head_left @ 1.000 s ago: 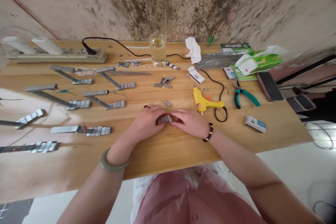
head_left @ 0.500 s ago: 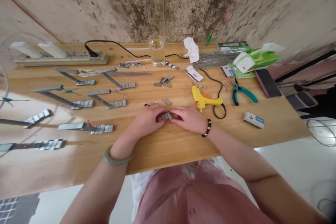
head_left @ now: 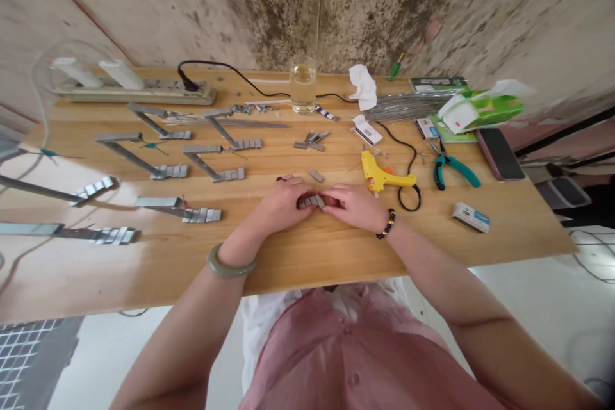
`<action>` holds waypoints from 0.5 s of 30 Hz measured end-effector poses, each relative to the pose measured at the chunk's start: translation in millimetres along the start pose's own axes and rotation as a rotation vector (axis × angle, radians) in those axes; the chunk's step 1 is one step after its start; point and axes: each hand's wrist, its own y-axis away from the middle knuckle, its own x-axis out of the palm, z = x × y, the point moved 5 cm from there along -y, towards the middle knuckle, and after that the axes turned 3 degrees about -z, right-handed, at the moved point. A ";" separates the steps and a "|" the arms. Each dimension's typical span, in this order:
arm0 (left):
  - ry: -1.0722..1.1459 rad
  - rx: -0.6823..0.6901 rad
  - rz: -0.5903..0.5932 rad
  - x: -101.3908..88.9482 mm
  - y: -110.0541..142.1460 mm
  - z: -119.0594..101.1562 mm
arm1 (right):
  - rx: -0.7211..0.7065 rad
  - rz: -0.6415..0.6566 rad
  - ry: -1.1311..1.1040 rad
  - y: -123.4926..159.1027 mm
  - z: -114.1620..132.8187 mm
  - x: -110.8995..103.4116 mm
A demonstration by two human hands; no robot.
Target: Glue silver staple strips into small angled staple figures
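Note:
My left hand (head_left: 284, 205) is closed around the left end of a short row of grey staple strips (head_left: 311, 201), set side by side near the front of the table. From the other side my right hand (head_left: 355, 206) pinches the strip at the right end, which sits at a slant to the rest. Fingers cover part of the row. One loose staple strip (head_left: 316, 175) lies just beyond my hands, and a small pile of strips (head_left: 314, 139) is farther back. To the right of my right hand rests a yellow glue gun (head_left: 389, 179).
Several grey strip-built structures (head_left: 202, 214) occupy the left side. At the back stand a power strip (head_left: 158, 95) and a glass of liquid (head_left: 303, 90). Teal-handled pliers (head_left: 459, 171), a small box (head_left: 471, 217), a phone (head_left: 500, 155) and a green tissue pack (head_left: 494, 110) lie to the right.
The camera view has shifted, so the table's contents appear farther right. Both hands keep hold of the row of staple strips, with little visible finger movement.

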 end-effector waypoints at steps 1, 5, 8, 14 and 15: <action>-0.002 -0.003 -0.002 0.2 0.2 0.3 | -0.004 -0.006 -0.003 -0.1 -0.1 0.1; -0.011 -0.001 -0.010 0.9 0.6 1.0 | -0.011 -0.025 -0.012 -0.7 0.3 -0.5; -0.007 0.002 -0.012 1.5 0.8 1.4 | -0.003 -0.035 -0.025 -1.0 0.2 -1.1; 0.006 0.015 -0.024 1.6 1.1 1.2 | 0.023 -0.044 -0.024 -1.6 -0.9 -1.1; 0.009 0.013 -0.021 1.8 1.1 1.4 | 0.025 -0.047 -0.024 -1.8 -0.8 -1.2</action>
